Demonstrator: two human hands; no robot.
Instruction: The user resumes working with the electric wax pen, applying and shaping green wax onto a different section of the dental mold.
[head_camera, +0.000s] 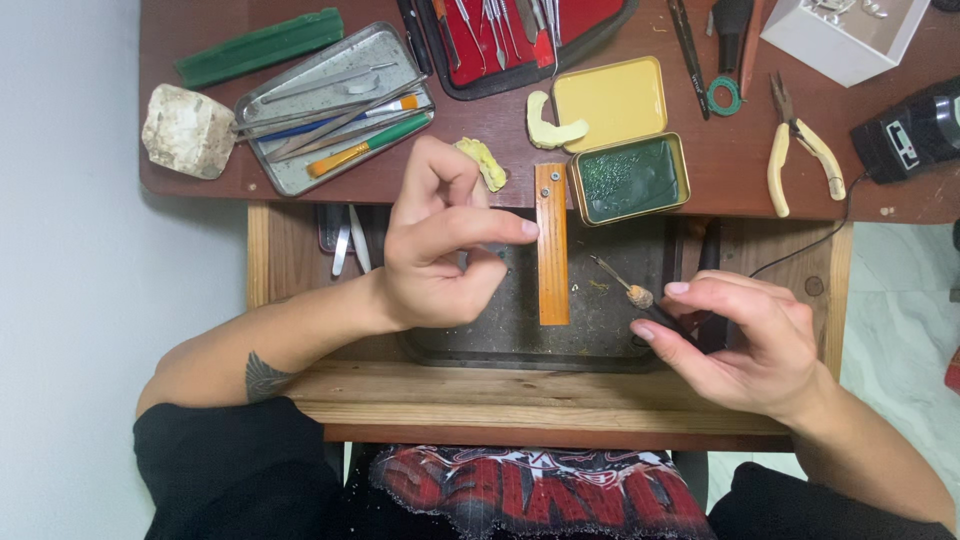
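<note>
Workbench (200, 170), right hand (745, 345) gripping tool (640, 296)

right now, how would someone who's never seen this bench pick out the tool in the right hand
Start at the dark brown desk and drop to the open wooden drawer below it, with the orange wooden peg over its metal tray. Just right of the peg, the right hand pinches a thin black-handled rotary tool. Its small tan, fuzzy-looking tip sets it apart.

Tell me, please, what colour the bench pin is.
Orange bench pin, clearest in the head view.
</note>
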